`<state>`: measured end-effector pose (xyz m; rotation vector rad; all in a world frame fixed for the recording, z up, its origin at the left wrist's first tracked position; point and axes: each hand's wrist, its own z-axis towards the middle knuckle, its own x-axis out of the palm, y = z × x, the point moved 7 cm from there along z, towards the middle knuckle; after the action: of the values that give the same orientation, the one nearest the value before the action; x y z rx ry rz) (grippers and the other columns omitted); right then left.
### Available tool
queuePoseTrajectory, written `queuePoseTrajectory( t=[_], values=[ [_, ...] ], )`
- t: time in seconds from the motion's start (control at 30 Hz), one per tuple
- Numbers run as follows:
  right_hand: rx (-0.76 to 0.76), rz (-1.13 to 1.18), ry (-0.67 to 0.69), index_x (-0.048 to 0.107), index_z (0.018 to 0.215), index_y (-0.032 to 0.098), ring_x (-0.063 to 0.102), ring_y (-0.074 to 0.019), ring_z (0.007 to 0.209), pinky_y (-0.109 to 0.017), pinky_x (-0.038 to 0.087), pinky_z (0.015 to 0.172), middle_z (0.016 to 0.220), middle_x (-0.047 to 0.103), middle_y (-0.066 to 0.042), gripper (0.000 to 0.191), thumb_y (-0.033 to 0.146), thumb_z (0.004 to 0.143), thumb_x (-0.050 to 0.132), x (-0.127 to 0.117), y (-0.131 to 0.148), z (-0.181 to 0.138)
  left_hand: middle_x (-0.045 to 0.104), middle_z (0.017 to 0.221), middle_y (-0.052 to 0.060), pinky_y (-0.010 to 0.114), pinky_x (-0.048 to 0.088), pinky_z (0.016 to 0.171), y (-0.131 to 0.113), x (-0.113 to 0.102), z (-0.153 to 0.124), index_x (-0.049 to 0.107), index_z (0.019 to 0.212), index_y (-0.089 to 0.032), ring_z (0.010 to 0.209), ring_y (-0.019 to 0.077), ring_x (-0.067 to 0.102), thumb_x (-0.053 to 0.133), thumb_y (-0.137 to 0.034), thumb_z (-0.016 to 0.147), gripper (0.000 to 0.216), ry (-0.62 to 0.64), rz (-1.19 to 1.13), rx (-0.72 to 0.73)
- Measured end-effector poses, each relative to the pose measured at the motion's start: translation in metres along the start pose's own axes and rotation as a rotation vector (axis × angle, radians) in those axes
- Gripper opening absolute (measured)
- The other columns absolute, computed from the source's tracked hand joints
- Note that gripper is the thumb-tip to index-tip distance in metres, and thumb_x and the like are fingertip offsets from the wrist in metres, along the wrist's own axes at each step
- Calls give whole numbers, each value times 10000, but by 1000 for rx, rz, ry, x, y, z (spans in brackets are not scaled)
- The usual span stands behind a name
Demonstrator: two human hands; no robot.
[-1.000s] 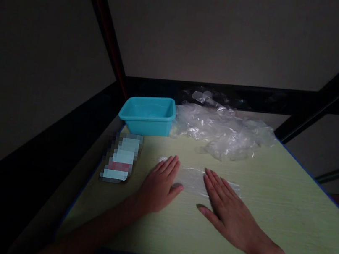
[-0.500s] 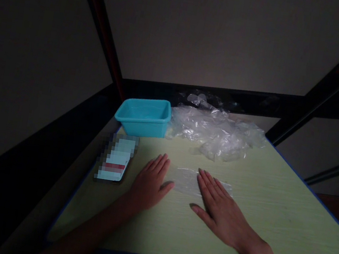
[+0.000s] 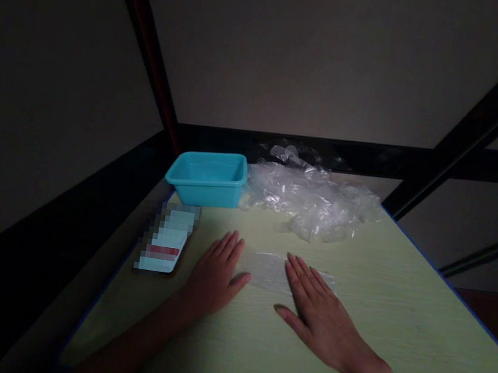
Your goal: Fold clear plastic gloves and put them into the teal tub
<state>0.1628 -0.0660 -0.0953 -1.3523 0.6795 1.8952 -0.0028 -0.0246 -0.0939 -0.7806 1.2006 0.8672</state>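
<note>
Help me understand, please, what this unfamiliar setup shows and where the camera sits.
No machine here: the view comes from a camera worn on a person's head, looking down at their own bare hands. The left hand and right hand lie flat and open on a pale green table, holding nothing. The right hand's fingers rest on a flat clear plastic piece; whether the left hand touches it is unclear. At the back stand a turquoise tub and, to its right, a heap of crumpled clear plastic. A phone lies left of the left hand.
</note>
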Motion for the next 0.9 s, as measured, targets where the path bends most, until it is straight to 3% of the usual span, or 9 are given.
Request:
queuePoseTrajectory(
  t=[0.5,0.9],
  values=[
    [22,39,2,-6,1460,172,293,-270,1334,-461,357,1042,1478,258,-140,764,486,900,407,-4,-18,-16,346,1430,208,462,347,1040,13,4,-5,359,1347,-44,1337,292,308,416,-422,895,591,-5,3,0],
    [249,-92,-73,-81,1457,176,284,-299,1334,-513,385,1003,1486,240,-153,787,515,899,359,-6,-40,-45,375,1418,196,451,364,1026,13,4,-7,376,1337,-60,1315,291,353,423,-442,884,594,-106,22,22]
  ],
)
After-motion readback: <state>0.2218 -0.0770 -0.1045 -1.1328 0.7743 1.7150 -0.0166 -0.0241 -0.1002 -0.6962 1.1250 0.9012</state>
